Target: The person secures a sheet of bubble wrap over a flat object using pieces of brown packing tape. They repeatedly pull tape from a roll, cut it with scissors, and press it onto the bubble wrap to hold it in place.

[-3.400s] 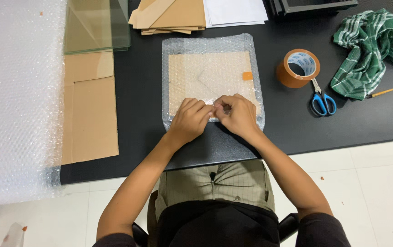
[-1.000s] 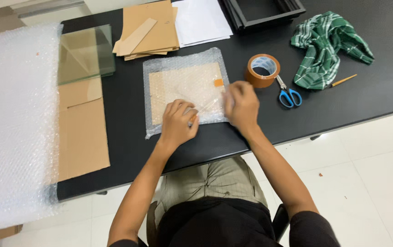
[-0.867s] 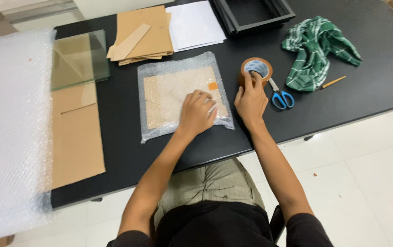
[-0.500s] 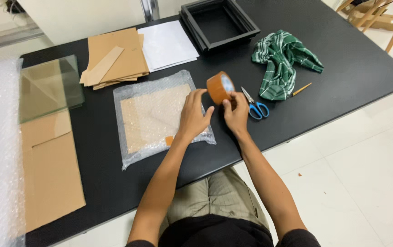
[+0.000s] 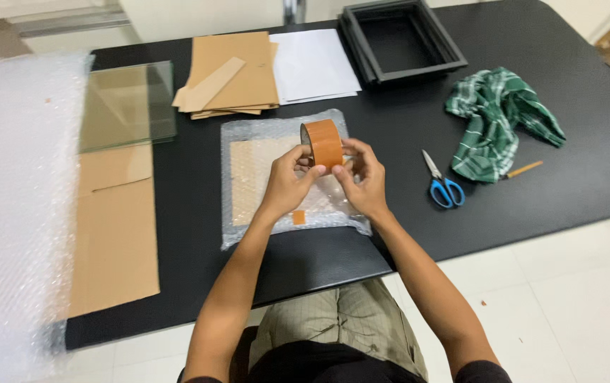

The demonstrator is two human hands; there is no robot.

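One tape roll (image 5: 323, 144), one pair of scissors (image 5: 442, 184), one green cloth (image 5: 501, 122), two hands.

Blue-handled scissors (image 5: 441, 183), green checked cloth (image 5: 501, 120), black frame (image 5: 402, 40), glass pane (image 5: 127, 104).

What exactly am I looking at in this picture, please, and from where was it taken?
There is no machine here: a seated person works with two bare hands, and a camera worn on the head looks down over the arms onto a black table.

Both hands hold a brown roll of tape upright above the table, the left hand on one side and the right hand on the other, fingers on its rim.

Beneath them lies a flat parcel in bubble wrap. At the left are a wide sheet of bubble wrap, a cardboard sheet and a glass pane. Further back lie cardboard pieces, white paper and a black frame. At the right are blue-handled scissors, a green checked cloth and a pencil.
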